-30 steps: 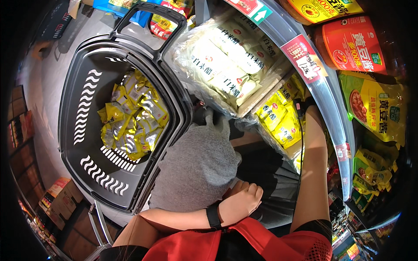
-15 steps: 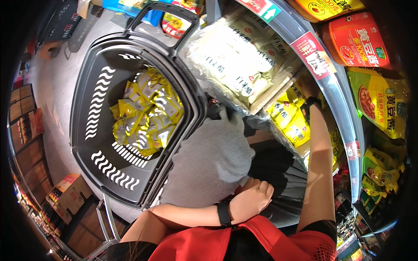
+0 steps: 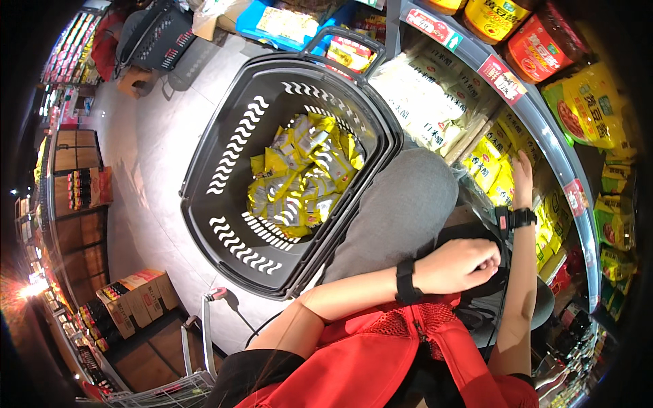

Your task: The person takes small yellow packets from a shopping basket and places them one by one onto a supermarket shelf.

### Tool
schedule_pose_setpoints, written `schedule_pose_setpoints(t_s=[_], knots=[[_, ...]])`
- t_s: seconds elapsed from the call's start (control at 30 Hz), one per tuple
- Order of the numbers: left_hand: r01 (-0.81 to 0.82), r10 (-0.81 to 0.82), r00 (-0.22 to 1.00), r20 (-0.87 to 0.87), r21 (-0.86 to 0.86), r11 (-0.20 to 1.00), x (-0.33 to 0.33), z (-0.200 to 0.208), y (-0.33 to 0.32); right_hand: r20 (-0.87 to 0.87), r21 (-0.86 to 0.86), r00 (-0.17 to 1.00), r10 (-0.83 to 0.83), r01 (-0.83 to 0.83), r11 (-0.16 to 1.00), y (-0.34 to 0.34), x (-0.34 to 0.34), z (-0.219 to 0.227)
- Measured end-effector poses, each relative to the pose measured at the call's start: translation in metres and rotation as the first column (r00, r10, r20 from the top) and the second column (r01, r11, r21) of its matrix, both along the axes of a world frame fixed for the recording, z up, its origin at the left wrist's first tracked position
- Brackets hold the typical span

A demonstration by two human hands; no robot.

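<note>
My right hand (image 3: 522, 180) reaches into a shelf-side bin of yellow pouches (image 3: 486, 163). Its fingers are stretched out over the pouches at the right edge, and I see nothing gripped. My left hand (image 3: 459, 265) is held over my lap, fingers curled in, with nothing visible in them. To the left of my grey-clad knee stands a black plastic shopping basket (image 3: 272, 112) with wavy slots. A loose heap of yellow and silver packets (image 3: 306, 170) lies in its bottom. Clear-wrapped white pouches (image 3: 425, 102) sit just beyond the yellow ones, behind a cardboard divider.
A curved shelf edge (image 3: 544, 119) with price tags runs along the right, below jars (image 3: 544, 44) and yellow bags (image 3: 585, 105). Cardboard boxes (image 3: 139, 302) and a metal cart (image 3: 204, 340) are at lower left. Another dark basket (image 3: 160, 37) stands far left.
The view has shifted, so the basket appears farther right. My right hand shows more plainly over the yellow pouches; before, it was in shadow deeper in the bin. My left hand stays curled.
</note>
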State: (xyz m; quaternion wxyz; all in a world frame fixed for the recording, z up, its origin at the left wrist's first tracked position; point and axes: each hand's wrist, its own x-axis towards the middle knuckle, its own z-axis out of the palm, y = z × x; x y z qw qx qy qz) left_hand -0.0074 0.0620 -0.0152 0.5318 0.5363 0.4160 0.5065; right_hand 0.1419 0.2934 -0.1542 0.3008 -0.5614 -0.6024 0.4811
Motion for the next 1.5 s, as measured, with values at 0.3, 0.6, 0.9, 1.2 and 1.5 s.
schedule_pose_setpoints(t_s=[0.3, 0.6, 0.9, 1.2, 1.5], knots=[[-0.554, 0.567, 0.802, -0.186, 0.123, 0.824, -0.152, 0.005, -0.036, -0.34, -0.271, 0.94, 0.025, -0.123, 0.955, -0.137, 0.004, 0.036], [-0.729, 0.141, 0.478, -0.867, -0.302, 0.615, -0.249, -0.223, -0.121, -0.233, -0.505, 0.971, -0.047, -0.079, 0.86, -0.177, 0.007, -0.028], [-0.761, 0.075, 0.614, -0.786, -0.564, 0.32, -0.227, -0.301, -0.152, -0.213, -0.527, 0.977, 0.033, -0.143, 0.838, -0.19, 0.005, -0.032], [-0.771, 0.252, 0.605, -0.755, -0.478, 0.422, -0.226, -0.238, -0.131, -0.186, -0.52, 0.982, 0.041, -0.134, 0.843, -0.187, 0.004, -0.025], [-0.818, 0.756, 0.574, -0.315, -0.178, 0.547, -0.209, -0.066, -0.108, -0.412, -0.385, 0.911, 0.011, -0.185, 0.904, -0.186, -0.011, 0.007]])
